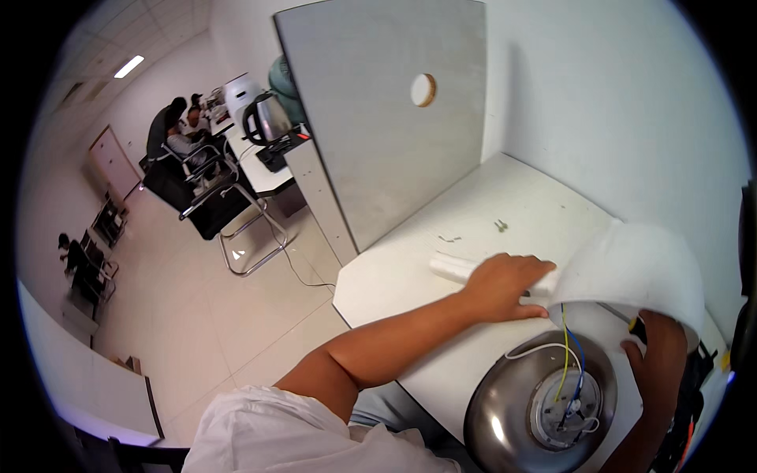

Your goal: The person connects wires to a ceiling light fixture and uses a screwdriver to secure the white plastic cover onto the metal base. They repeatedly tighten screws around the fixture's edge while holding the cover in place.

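Note:
My left hand lies over a long white roll-like thing on the table, its fingers stretched and the thumb apart, close to the left rim of a white dome-shaped lampshade. Under that shade's rim, my right hand is closed around a screwdriver with a yellow and black handle; the shade covers part of the fingers. Nearer to me rests a shiny metal bowl-shaped lamp base. From its round centre plate, yellow-green, blue and white wires rise toward the shade.
Several small screws lie farther back on the white table. A grey panel with a round hole stands at its far left edge. Beyond are a kettle, a black chair and seated people.

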The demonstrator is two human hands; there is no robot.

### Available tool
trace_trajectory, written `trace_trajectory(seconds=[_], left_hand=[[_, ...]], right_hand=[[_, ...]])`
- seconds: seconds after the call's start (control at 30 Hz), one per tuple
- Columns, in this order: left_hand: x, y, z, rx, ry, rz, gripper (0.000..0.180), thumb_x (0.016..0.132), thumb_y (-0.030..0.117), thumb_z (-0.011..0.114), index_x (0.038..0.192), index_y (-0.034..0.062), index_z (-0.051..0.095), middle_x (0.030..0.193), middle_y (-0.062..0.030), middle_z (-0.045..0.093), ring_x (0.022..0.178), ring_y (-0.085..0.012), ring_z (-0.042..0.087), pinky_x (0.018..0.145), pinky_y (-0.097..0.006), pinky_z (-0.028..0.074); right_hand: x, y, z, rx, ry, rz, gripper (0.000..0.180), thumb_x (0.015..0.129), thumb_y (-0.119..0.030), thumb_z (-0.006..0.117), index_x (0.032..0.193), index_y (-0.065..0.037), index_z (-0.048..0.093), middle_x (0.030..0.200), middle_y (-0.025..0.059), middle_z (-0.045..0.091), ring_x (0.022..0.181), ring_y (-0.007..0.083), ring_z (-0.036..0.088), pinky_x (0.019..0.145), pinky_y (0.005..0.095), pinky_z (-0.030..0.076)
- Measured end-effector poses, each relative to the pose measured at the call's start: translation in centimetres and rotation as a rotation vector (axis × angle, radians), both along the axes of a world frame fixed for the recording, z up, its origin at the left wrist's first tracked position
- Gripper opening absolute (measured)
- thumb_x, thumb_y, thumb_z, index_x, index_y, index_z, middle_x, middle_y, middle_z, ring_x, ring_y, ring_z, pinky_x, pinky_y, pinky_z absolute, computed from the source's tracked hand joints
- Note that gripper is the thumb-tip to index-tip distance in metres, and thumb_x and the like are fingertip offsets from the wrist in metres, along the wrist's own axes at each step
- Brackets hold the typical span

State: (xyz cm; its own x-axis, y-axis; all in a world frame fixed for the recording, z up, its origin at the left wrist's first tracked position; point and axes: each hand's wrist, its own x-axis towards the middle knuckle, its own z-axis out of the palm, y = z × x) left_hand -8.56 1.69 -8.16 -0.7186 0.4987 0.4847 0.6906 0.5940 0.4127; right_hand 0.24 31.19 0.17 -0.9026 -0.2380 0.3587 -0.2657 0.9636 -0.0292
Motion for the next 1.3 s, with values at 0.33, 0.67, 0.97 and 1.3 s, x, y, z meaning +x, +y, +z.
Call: trace_trajectory(seconds=[0.33, 0.67, 0.97, 1.3], left_hand=[[0.7, 0.1, 0.3, 0.019, -0.031, 0.049, 0.068, 0.069, 0.040, 0.077, 0.126, 0.0115, 0.054, 0.103, -0.0068, 0.063, 0.090, -0.0282, 0.060, 0.078, -0.039, 0.045], [-1.0, 0.5, -0.6, 0.122, 0.071, -0.007, 0.066, 0.067, 0.037, 0.078, 0.122, 0.0077, 0.059, 0.103, -0.0132, 0.065, 0.088, -0.0317, 0.064, 0.077, -0.042, 0.047], [-1.6, 0.3, -1.8, 0.161, 0.087, 0.055, 0.066, 0.056, 0.026, 0.083, 0.115, 0.0066, 0.061, 0.093, -0.0105, 0.066, 0.078, -0.0314, 0.062, 0.069, -0.038, 0.049], [-0.4, 1.2, -1.1, 0.290, -0.050, 0.052, 0.054, 0.062, 0.018, 0.079, 0.109, -0.0008, 0.063, 0.089, -0.0105, 0.068, 0.080, -0.0201, 0.067, 0.074, -0.030, 0.054]], right_hand=[[-1.0, 0.9, -1.8, 0.176, 0.201, -0.106, 0.048, 0.072, -0.007, 0.074, 0.117, -0.001, 0.060, 0.119, 0.0183, 0.061, 0.112, 0.0384, 0.055, 0.096, 0.0457, 0.042], [0.0, 2.1, -1.2, 0.149, 0.033, -0.082, 0.039, 0.075, -0.016, 0.076, 0.108, -0.004, 0.060, 0.102, 0.0167, 0.062, 0.095, 0.0377, 0.058, 0.081, 0.0461, 0.045], [-1.2, -0.1, -0.2, 0.126, 0.431, 0.067, 0.031, 0.068, -0.026, 0.077, 0.092, -0.012, 0.064, 0.091, 0.0045, 0.063, 0.092, 0.0262, 0.062, 0.077, 0.0414, 0.050], [-1.1, 0.3, -0.9, 0.077, 0.490, 0.135, 0.007, 0.068, -0.014, 0.067, 0.074, -0.010, 0.067, 0.076, 0.0040, 0.063, 0.079, 0.0208, 0.065, 0.067, 0.0347, 0.053]])
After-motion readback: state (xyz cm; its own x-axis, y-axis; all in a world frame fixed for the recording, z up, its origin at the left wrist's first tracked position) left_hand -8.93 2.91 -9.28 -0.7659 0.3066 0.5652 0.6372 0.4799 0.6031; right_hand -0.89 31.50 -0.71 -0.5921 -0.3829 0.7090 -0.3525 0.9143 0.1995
